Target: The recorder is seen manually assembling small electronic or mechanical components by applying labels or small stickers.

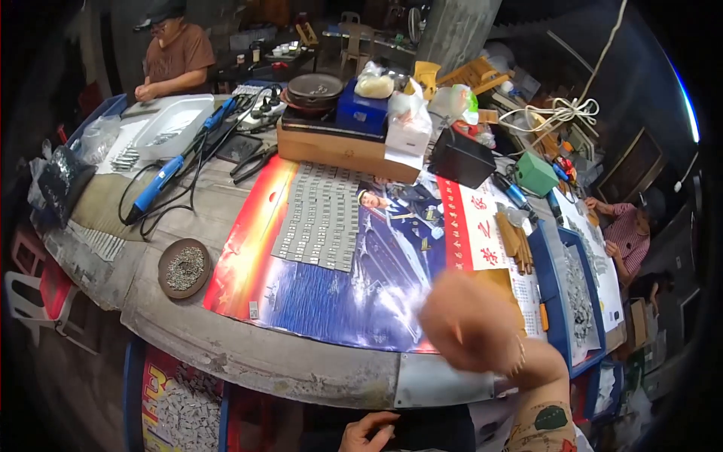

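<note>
Down low, our left hand (369, 431) rests curled by our lap with fingers bent, holding nothing we can see, while our right hand (471, 322), a blurry closed fist, hangs over the poster (331, 294) on the tabletop (248, 354), near the grey chips (320, 215).

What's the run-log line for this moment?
right hand: raised over poster, blurred, grip unclear | left hand: low at table edge, on dark item | parts grid: on poster, untouched | dish: left of poster
</note>
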{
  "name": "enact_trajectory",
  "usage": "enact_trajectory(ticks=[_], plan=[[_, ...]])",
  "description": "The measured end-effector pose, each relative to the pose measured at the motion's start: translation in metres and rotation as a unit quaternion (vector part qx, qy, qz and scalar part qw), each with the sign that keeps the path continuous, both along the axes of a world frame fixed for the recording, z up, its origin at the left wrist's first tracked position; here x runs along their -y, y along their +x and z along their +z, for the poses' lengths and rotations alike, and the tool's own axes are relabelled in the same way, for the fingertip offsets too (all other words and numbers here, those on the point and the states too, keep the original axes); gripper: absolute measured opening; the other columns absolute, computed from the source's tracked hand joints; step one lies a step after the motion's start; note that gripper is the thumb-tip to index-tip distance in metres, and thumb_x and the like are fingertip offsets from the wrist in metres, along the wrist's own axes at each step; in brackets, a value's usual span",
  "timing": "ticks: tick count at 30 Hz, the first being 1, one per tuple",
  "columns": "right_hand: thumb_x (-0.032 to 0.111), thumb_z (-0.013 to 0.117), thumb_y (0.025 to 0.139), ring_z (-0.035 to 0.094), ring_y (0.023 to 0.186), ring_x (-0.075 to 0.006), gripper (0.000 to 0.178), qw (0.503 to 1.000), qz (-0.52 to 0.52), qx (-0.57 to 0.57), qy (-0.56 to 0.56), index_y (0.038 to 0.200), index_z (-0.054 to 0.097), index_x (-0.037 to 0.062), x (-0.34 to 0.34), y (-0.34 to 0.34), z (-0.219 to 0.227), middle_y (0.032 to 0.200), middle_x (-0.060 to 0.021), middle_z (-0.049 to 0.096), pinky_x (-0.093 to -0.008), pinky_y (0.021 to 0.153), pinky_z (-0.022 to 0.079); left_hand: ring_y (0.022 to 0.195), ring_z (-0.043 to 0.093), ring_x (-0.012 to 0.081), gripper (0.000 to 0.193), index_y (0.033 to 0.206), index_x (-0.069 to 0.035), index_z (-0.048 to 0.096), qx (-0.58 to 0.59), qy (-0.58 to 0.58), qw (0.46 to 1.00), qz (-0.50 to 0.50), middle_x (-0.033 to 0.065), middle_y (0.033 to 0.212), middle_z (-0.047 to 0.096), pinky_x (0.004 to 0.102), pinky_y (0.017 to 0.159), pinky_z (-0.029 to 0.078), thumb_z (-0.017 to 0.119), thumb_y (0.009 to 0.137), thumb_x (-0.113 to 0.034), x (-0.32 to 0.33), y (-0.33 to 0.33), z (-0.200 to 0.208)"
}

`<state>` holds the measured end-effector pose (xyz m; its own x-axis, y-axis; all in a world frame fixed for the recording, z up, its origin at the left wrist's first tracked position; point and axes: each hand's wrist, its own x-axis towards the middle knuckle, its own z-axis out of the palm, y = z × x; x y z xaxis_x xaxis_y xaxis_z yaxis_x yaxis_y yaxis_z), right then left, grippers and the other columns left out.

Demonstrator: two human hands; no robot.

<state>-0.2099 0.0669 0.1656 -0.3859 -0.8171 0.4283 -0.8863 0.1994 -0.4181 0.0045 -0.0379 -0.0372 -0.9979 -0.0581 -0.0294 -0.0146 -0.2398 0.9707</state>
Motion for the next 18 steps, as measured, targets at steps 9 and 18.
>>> enact_trajectory(ticks=[9, 18], plan=[[0.002, 0.065, 0.083, 0.053, 0.096, -0.0122, 0.035, 0.816, 0.197, -0.145, -0.524, 0.115, 0.057, 0.0149, -0.045, 0.156, 0.055, 0.118, 0.0057, 0.054, -0.0323, 0.08, 0.048, 0.075, 0.065, 0.0099, 0.024, 0.111, -0.003, 0.063, -0.005, -0.071, 0.994, -0.079, 0.0062, 0.082, 0.068, 0.0236, 0.067, 0.051, 0.061, 0.087, -0.005, -0.011, 0.021, 0.015], [0.003, 0.063, 0.084, 0.052, 0.084, -0.0149, 0.03, 0.775, 0.267, -0.071, -0.568, 0.112, 0.055, 0.0115, -0.049, 0.204, 0.037, 0.108, -0.0002, 0.046, -0.0321, 0.072, 0.05, 0.073, 0.06, 0.0134, 0.017, 0.098, -0.001, 0.065, -0.094, -0.191, 0.972, 0.098, 0.0078, 0.083, 0.063, 0.0242, 0.067, 0.048, 0.062, 0.082, 0.003, 0.033, 0.019, 0.045]])
